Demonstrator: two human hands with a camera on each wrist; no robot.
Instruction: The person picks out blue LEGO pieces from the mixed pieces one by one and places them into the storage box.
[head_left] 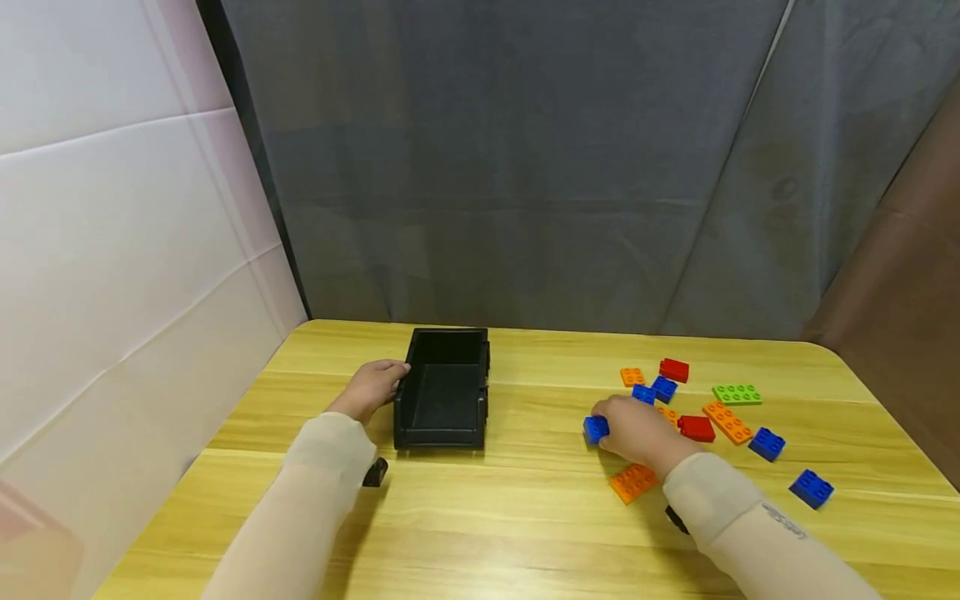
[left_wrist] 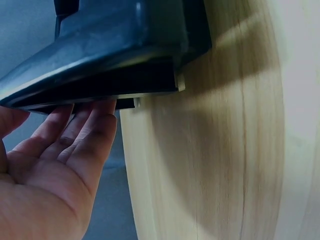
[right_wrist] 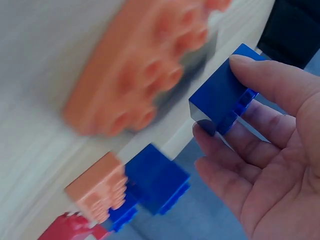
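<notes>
My left hand [head_left: 370, 389] grips the left wall of a black plastic bin [head_left: 439, 437]. In the left wrist view its fingers [left_wrist: 82, 131] reach under the rim of the bin [left_wrist: 115, 60]. Over on the right, my right hand [head_left: 641, 429] pinches a blue building brick [head_left: 596, 430] between thumb and fingertips. The right wrist view shows this brick [right_wrist: 220, 92] with its studs facing the palm. Just below that hand lies an orange brick [head_left: 633, 483]; another blue brick [head_left: 642, 394] lies behind it. One more orange brick [head_left: 667, 414] is partly hidden by the hand.
Around the right hand are red bricks [head_left: 697, 429] [head_left: 674, 370], a long orange brick [head_left: 727, 422], a green brick [head_left: 737, 394] and several blue bricks [head_left: 812, 489]. All lie on the wooden table [head_left: 495, 533]. A grey curtain [head_left: 487, 167] hangs behind its far edge.
</notes>
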